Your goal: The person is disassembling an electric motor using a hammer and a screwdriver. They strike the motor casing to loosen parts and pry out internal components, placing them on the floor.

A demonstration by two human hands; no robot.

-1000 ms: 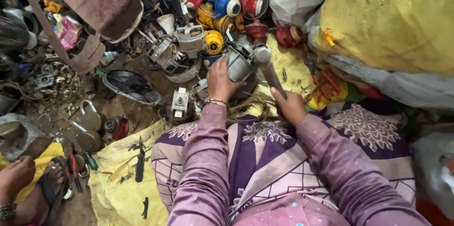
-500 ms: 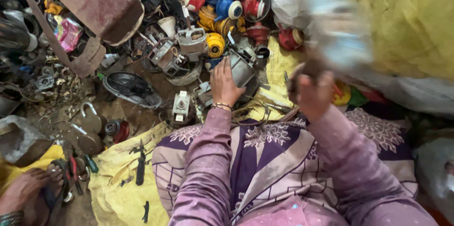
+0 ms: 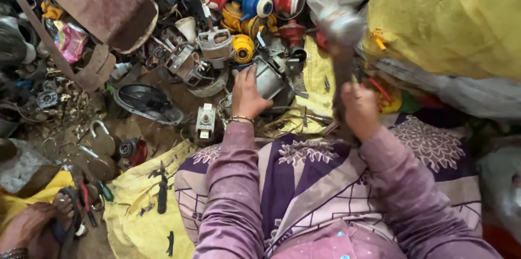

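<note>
Right hand (image 3: 359,108), fist wrapped round the grey wooden-handled steel hammer (image 3: 341,53), now raised and blurred at upper centre, lifted off a second ago. Left hand (image 3: 248,93), fingers pressed on the grey metal motor housing (image 3: 269,79), steadying it mid-frame for striking.

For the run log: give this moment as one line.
left hand on grey metal motor housing | right hand raising hammer | blurred
</note>
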